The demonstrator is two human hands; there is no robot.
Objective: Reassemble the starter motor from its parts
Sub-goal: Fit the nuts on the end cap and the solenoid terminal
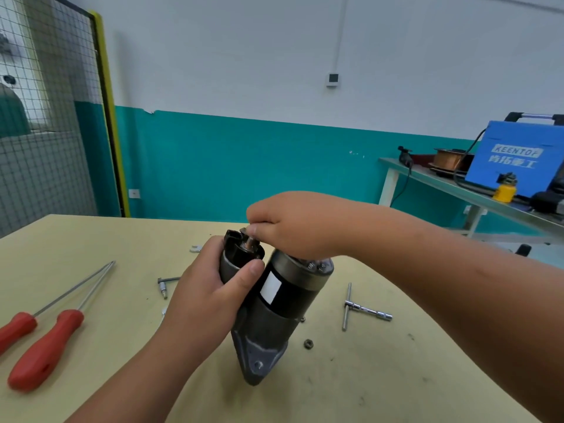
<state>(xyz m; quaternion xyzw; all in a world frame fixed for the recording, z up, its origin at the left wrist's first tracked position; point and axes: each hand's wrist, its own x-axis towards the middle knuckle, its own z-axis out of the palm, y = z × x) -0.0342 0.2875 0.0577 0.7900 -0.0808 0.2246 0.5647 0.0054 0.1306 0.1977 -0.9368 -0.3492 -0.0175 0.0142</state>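
Starter motor (280,303) stands nose-down mid-table (396,377), looks mostly assembled; left hand (207,291) grips solenoid (236,264), right hand (293,227) pinches something small on its terminal, loose nut (308,343) probably still to fit.

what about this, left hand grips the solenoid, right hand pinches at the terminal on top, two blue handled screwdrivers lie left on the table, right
One slip: the head view shows the two screwdrivers have red handles, not blue. The rest stands: the left hand grips the solenoid, the right hand pinches at the terminal on top, and the screwdrivers lie left on the table.
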